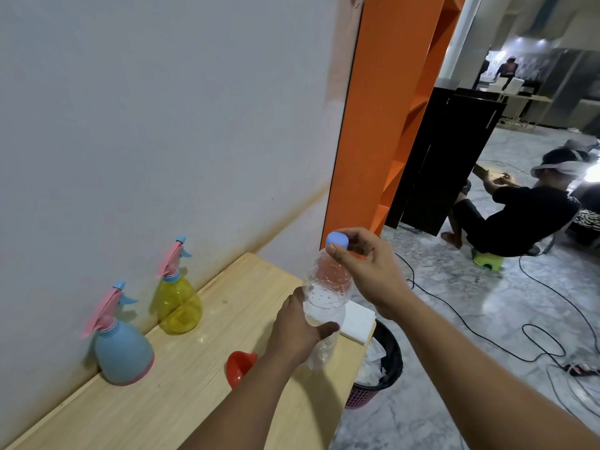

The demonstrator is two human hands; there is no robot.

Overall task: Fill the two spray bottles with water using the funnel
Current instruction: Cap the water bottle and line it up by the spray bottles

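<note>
- Two hands work one clear water bottle (pixel 326 306): the left hand (pixel 300 332) wraps its body, the right hand (pixel 367 271) pinches the blue cap (pixel 337 241).
- Squeezing the thin, soft-looking bottle as the cap loosens could slop water onto the wooden table (pixel 181 368).
- Red funnel (pixel 238 368) lies on its side just beside the left wrist, untouched.
- Yellow spray bottle (pixel 178 303) and blue spray bottle (pixel 123 349) stand upright by the wall, pink spray heads still on.

Wall: plain white wall (pixel 162 108) ahead of me.
Floor: grey marble floor (pixel 470 319), black cables (pixel 535 332) trailing.
Furniture: orange shelf (pixel 383 118), black cabinet (pixel 448 164) beside it.
Light: bright glare at right.
</note>
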